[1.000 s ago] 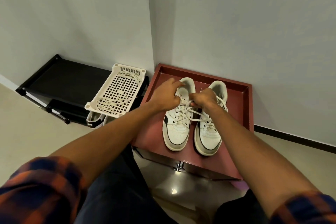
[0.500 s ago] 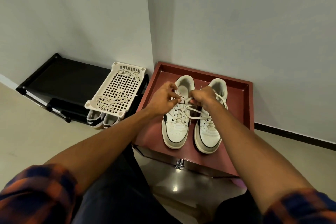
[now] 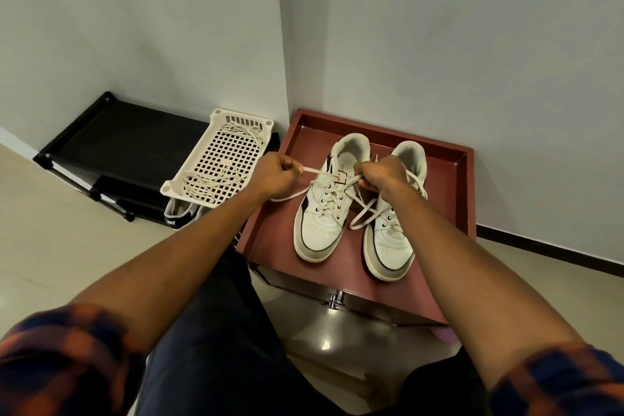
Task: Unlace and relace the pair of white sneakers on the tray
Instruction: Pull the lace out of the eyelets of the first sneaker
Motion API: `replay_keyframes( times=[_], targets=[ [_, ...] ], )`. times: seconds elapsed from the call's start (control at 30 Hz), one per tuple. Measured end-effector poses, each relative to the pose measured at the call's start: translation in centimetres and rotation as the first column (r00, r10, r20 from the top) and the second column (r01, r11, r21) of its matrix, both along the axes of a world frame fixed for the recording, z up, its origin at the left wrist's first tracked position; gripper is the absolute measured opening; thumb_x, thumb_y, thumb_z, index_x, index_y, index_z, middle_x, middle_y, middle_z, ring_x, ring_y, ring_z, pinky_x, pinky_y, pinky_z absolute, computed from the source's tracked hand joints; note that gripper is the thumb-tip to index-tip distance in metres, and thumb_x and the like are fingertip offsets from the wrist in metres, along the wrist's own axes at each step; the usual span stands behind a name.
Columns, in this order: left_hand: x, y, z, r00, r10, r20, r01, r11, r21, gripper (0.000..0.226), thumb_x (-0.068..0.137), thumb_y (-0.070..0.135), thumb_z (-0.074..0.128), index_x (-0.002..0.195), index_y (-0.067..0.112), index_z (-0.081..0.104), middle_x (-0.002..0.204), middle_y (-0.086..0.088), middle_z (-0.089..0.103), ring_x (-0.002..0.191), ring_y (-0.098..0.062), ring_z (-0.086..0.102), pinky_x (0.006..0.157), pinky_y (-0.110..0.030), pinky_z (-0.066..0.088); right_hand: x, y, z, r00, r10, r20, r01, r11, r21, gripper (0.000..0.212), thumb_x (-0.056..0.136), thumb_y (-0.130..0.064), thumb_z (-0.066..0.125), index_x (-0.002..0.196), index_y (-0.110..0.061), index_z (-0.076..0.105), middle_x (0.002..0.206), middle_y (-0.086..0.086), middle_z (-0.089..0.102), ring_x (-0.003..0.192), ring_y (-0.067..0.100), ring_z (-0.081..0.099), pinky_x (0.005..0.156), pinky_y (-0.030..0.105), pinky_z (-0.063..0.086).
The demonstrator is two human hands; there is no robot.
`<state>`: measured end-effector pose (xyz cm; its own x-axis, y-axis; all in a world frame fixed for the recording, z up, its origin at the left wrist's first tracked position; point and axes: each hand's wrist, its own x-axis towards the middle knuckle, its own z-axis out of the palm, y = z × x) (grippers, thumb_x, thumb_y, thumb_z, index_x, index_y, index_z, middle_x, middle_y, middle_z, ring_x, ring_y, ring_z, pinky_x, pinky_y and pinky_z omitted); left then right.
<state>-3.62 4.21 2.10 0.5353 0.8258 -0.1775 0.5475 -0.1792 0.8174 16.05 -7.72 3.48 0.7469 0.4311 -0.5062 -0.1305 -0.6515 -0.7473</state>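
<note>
My left hand is fisted around one end of the lace, drawn out to the left of the left sneaker. My right hand pinches the other end above the gap between that shoe and the right sneaker. My hands are apart. Both sneakers sit side by side, toes toward me, on the red tray. Left of it, a white basket with loose laces rests on a black rack.

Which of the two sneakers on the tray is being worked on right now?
The left sneaker, nearer the white basket: its lace runs from the top eyelets to the left hand and the right hand.
</note>
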Motion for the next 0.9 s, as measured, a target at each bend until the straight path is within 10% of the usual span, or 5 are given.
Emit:
replay_keyframes(
  times=[0.13,0.4,0.7,0.9],
  targets=[
    [-0.1,-0.4,0.6,0.922,-0.04,-0.385,0.129,0.969,0.21,0.029,0.083,0.037,0.067,0.106,0.022,0.076,0.106,0.001,0.071,0.099,-0.021,0.065,0.088,-0.038,0.055,-0.4,0.4,0.1,0.999,0.026,0.023,-0.026,1.0,0.016,0.016,0.079,-0.012,0.08,0.083,0.0,0.072,0.07,0.011,0.075,0.055,0.016,0.071,0.064,0.029,0.063],
    [6.2,-3.5,1.2,0.814,-0.354,-0.461,0.563,0.675,0.476,0.032,0.095,0.033,0.06,0.125,0.026,0.068,0.123,-0.006,0.051,0.114,-0.025,0.045,0.088,-0.04,0.047,-0.6,0.2,0.0,0.999,0.032,0.004,-0.032,0.999,0.022,0.017,0.078,-0.016,0.079,0.081,-0.003,0.068,0.054,0.004,0.068,0.049,0.015,0.066,0.053,0.027,0.055],
    [4.3,-1.3,0.9,0.865,-0.469,-0.179,0.501,0.787,0.36,0.018,0.089,0.026,0.073,0.102,0.015,0.079,0.082,0.009,0.047,0.083,-0.016,0.048,0.073,-0.032,0.04,0.1,0.3,-0.4,0.999,0.0,-0.037,0.001,1.0,0.029,0.019,0.078,-0.007,0.077,0.092,0.003,0.07,0.07,0.01,0.073,0.048,0.014,0.066,0.05,0.024,0.054],
    [1.4,-0.3,0.2,0.935,-0.34,-0.096,0.353,0.915,0.196,0.014,0.085,0.025,0.077,0.087,0.011,0.08,0.085,-0.011,0.062,0.076,-0.025,0.062,0.077,-0.04,0.053,-0.4,0.8,-0.3,0.999,0.011,-0.043,-0.01,1.0,0.028,0.016,0.079,-0.005,0.077,0.091,0.005,0.072,0.066,0.01,0.072,0.046,0.013,0.065,0.056,0.026,0.06]
  ],
)
